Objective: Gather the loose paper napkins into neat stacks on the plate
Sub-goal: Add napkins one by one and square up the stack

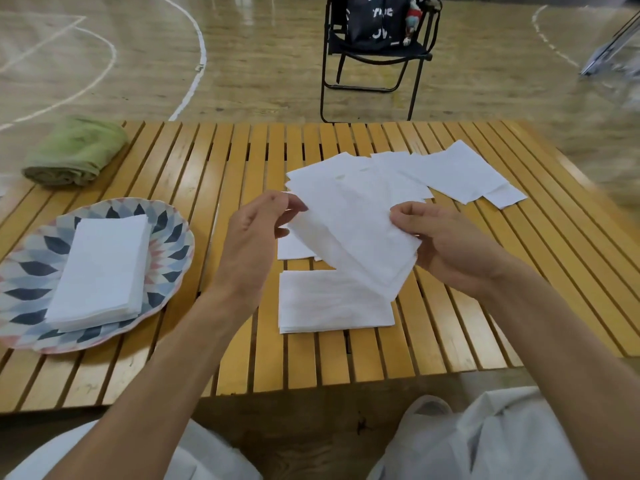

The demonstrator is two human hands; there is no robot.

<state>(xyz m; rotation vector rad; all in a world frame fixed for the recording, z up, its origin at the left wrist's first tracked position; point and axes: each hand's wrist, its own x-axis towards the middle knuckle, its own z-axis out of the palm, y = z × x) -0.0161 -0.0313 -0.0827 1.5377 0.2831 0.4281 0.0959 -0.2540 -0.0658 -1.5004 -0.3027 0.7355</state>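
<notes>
**Squaring up a handful of napkins over the table**

Sitting at the slatted wooden table (242, 161), I look across a gym floor (263, 71) of pale boards and white court lines. Beyond the far edge stands a black folding chair (374, 60) with a dark bag (375, 19) on its seat; the white lettering on the bag is blurred and partly cut off, so I cannot read it.

On the table, the patterned plate (173, 237) lies to my left, carrying one neat stack of napkins (100, 268). A rolled green towel (76, 150) rests behind it, near the far left corner.

Loose napkins (460, 174) lie fanned out towards the far right. A second squared pile (332, 303) lies flat right in front of me, with another sheet (294, 249) peeking out just behind it.

My left hand (256, 233) and my right hand (446, 240) both pinch a bundle of napkins (349, 223), one at each side edge, lifted and tilted above that pile. The bundle hides part of the sheets beneath.
</notes>
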